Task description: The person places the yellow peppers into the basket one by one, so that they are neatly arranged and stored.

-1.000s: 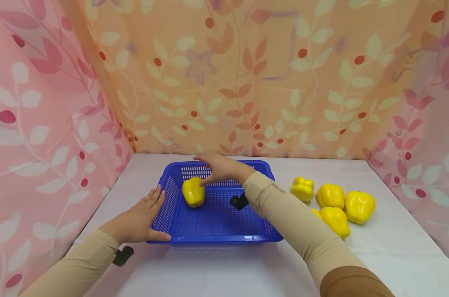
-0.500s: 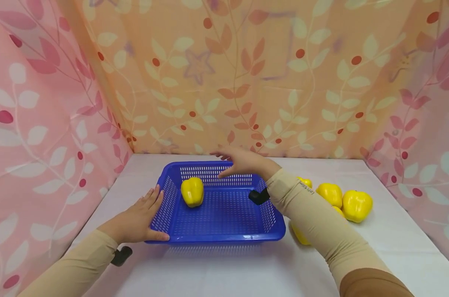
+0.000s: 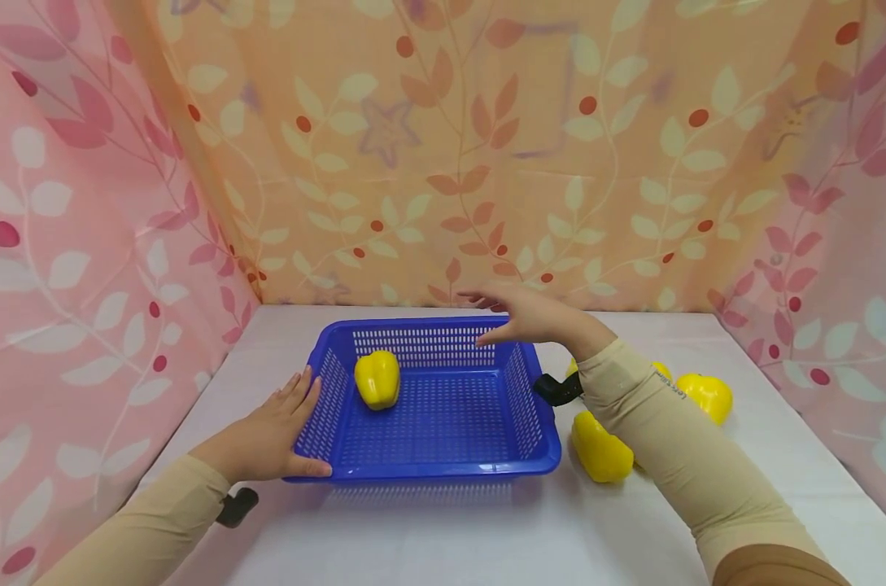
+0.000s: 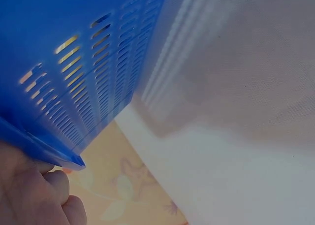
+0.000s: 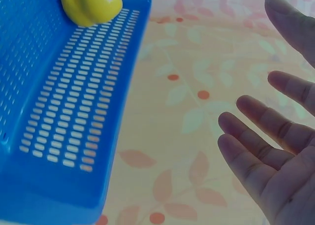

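A blue perforated plastic basket (image 3: 443, 431) stands on the white cloth. One yellow bell pepper (image 3: 377, 380) lies inside it, toward the back left. My left hand (image 3: 267, 435) rests on the basket's left side, fingers spread at the rim and thumb on the front left corner. In the left wrist view, its fingers (image 4: 59, 185) lie right at the rim. Over the basket's back right corner hovers my right hand (image 3: 538, 316), with nothing in it. The right wrist view shows its fingers (image 5: 261, 156) spread apart beside the basket.
More yellow bell peppers lie right of the basket: one (image 3: 600, 448) close to its front right corner, another (image 3: 709, 396) farther right, others partly hidden by the right sleeve (image 3: 677, 439). Patterned curtains (image 3: 443, 163) enclose the table's back and sides.
My right hand has moved right, away from the yellow bell pepper in the basket, to the back right corner. My left hand has stayed at the basket.
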`<state>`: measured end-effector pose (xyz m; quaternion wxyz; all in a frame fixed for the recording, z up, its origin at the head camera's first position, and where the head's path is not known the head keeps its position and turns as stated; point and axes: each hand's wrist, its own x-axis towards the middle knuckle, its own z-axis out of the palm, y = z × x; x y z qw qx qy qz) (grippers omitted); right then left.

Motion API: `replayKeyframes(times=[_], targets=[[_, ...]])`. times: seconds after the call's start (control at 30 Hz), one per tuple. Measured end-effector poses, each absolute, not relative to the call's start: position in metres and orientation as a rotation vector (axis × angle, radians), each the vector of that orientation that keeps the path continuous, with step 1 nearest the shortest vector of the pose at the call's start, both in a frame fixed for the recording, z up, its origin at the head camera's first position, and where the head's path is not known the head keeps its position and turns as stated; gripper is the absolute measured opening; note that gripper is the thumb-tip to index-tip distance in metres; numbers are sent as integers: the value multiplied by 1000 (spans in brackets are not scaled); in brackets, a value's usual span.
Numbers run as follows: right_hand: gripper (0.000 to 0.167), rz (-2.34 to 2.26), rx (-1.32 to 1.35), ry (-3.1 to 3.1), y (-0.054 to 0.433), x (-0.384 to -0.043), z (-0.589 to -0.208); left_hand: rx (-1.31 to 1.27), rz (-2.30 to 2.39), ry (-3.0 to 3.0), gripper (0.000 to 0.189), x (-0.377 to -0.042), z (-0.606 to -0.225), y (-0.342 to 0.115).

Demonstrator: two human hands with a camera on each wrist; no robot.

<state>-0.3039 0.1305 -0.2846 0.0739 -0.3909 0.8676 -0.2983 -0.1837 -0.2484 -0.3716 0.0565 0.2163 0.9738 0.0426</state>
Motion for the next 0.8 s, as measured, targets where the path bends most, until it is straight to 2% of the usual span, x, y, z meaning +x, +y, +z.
replayKeyframes(times=[0.33, 0.8], targets=[[75, -876, -1090, 2644, 165, -294, -282, 666, 134, 2948, 124, -183, -371, -248], [67, -863, -1018, 2797, 231, -280, -283, 657, 120, 2948, 124, -185, -373, -249]])
